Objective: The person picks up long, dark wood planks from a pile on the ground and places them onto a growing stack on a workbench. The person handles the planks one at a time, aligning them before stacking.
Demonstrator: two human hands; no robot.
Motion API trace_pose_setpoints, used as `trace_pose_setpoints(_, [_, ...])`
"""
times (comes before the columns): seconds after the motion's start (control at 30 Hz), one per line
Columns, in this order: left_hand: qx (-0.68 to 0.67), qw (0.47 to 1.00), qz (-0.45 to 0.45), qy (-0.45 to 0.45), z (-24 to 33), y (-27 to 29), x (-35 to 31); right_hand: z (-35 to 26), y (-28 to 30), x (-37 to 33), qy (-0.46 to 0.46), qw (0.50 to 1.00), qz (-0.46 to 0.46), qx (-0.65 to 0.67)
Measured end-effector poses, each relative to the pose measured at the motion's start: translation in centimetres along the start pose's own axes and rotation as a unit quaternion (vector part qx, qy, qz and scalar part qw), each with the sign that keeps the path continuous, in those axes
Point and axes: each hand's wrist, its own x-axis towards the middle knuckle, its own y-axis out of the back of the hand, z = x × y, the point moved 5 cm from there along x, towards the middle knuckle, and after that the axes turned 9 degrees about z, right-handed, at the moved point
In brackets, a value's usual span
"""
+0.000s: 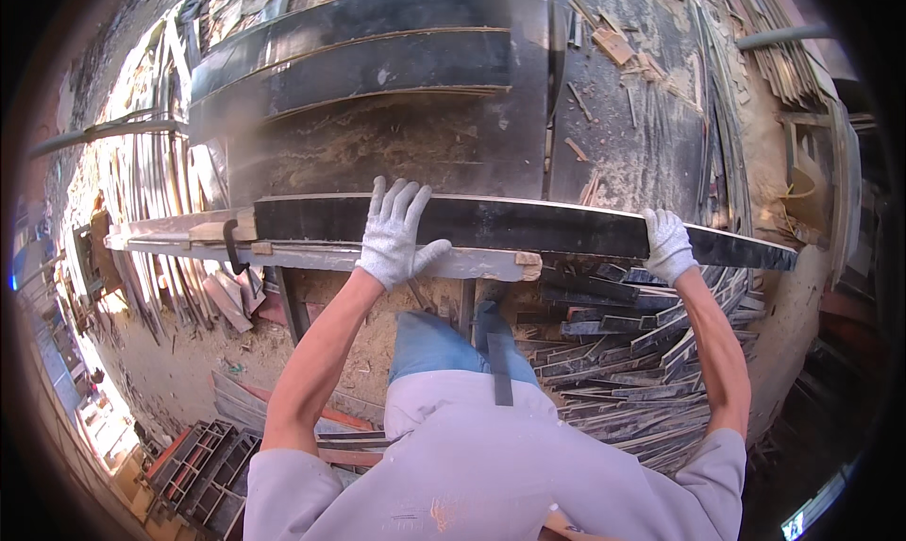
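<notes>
Pale grey in knit, the left hand lies flat at the frame's centre, fingers extended and thumb spread wide, across a long black board. Right of centre, the right hand curls over that board, gripping it. The board runs from left of centre toward the right edge. Just below it lies a grey beam; a dark hooked bar stands at centre left. Two black planks lie in the upper left, scrap strips at lower right.
</notes>
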Motion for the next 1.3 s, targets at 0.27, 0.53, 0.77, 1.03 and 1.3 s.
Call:
trace_pose_setpoints(0.27, [0.046, 0.997, -0.035, 0.043, 0.7, -1.3, 0.9, 0.0, 0.8, 0.1, 0.003, 0.999, -0.023, -0.029])
trace_pose_setpoints(0.53, [0.037, 0.999, -0.005, 0.037, 0.5, -1.1, 1.4, 0.2, 1.2, 0.8, 0.001, 0.999, -0.019, -0.050])
trace_pose_setpoints(0.77, [0.058, 0.998, 0.014, 0.033, 0.5, -1.2, 1.6, 0.5, 0.8, 1.5, -0.017, 0.997, -0.041, -0.060])
trace_pose_setpoints(1.03, [0.063, 0.996, 0.044, 0.039, 0.7, -1.1, 1.6, 0.8, 1.5, 1.7, -0.011, 0.998, 0.006, -0.062])
trace_pose_setpoints(1.3, [0.064, 0.996, 0.056, 0.035, 1.1, -0.9, 1.5, 1.1, 2.1, 1.6, 0.003, 0.997, 0.009, -0.077])
